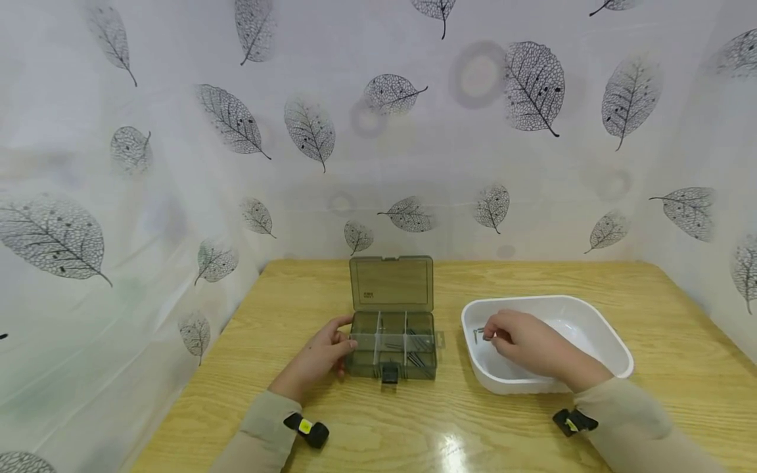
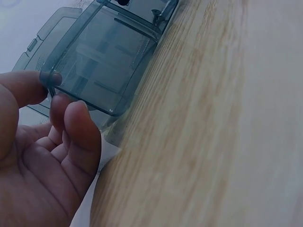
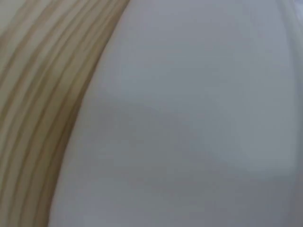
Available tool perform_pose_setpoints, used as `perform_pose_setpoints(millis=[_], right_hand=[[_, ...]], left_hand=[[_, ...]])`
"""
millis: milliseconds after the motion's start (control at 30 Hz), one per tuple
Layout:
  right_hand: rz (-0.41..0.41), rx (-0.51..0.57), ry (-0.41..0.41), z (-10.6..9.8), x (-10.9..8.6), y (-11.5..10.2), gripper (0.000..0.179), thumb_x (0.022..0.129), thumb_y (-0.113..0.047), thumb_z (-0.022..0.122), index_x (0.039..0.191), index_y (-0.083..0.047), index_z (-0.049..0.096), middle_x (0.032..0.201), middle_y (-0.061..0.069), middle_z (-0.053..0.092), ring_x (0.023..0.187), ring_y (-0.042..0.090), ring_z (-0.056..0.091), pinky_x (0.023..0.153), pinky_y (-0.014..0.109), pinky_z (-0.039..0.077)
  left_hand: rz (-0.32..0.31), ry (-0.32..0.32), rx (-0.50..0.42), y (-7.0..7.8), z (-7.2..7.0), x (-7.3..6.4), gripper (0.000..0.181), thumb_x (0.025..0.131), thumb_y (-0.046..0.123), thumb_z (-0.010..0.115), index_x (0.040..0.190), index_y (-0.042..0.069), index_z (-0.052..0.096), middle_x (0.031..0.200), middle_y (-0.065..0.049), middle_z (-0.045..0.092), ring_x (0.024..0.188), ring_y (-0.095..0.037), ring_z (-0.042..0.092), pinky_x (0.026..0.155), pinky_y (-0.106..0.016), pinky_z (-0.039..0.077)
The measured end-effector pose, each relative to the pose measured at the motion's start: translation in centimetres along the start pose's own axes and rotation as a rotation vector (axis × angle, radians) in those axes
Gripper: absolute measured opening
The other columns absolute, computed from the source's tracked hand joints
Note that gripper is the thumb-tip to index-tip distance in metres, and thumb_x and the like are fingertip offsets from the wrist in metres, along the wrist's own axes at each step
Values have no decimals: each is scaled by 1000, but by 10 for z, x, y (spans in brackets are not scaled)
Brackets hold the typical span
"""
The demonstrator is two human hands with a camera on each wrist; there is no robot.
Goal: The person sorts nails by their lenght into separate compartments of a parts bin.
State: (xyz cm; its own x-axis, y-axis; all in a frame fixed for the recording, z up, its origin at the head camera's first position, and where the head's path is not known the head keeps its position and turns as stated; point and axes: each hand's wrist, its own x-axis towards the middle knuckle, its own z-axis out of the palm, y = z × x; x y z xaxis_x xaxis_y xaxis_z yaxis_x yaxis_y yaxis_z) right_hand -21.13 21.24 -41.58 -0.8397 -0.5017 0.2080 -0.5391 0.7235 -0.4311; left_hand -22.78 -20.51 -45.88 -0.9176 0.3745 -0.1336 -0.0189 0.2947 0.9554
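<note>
A smoky see-through compartment box [image 1: 390, 364] stands on the table with its lid [image 1: 392, 284] raised at the back. Slim dark metal pieces, apparently screws [image 1: 416, 359], lie in some of its compartments. My left hand [image 1: 322, 351] holds the box by its left side, thumb on the rim; the left wrist view shows the thumb and fingers [image 2: 80, 127] at the box's corner. Over the left part of a white basin [image 1: 582, 328], my right hand [image 1: 523, 338] has its fingers curled, pinching a small dark piece, likely a screw. Small screws [image 1: 476, 336] lie beside the fingertips.
Both things rest on a wood-grain table [image 1: 378, 427]. Behind and beside it hangs a pale curtain [image 1: 378, 164] printed with leaves. A latch [image 1: 389, 374] juts from the box's front. Only the basin's white wall [image 3: 189, 118] and some tabletop fill the right wrist view.
</note>
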Motion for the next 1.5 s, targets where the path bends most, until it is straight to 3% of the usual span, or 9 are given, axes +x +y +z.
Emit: perform_pose_setpoints(millis=[300,667,1167,1500], right_hand=[[-52,20,35,8,14,-25,15,93,-4,64,96,-17,71,78,-14,51,72,5,47,65,27,45],[-73,26,13,17,31,-53,15,96,-8,62,103,-15,73,77,-14,50,69,6,45,63,27,43],[-163,22,-20,50,66,-100,9,97,-14,67,103,-16,74,87,-13,54,75,5,51,66,26,48],[-143,12,-60,62,86,-120,12,99,-17,64,106,-17,74,89,-13,55,76,6,51,67,27,48]], left_hand=[[4,1,-4,0,0,-1,65,105,21,60,159,11,25,92,-13,53,65,-21,51,61,-40,56],[12,-10,5,-1,0,1,65,105,21,59,159,10,25,92,-14,54,66,-22,52,62,-40,56],[5,2,0,-1,0,2,64,105,19,58,159,9,26,94,-15,54,65,-21,52,61,-39,56],[-3,6,-5,-2,1,1,63,105,19,58,158,10,26,94,-15,54,66,-22,53,62,-39,55]])
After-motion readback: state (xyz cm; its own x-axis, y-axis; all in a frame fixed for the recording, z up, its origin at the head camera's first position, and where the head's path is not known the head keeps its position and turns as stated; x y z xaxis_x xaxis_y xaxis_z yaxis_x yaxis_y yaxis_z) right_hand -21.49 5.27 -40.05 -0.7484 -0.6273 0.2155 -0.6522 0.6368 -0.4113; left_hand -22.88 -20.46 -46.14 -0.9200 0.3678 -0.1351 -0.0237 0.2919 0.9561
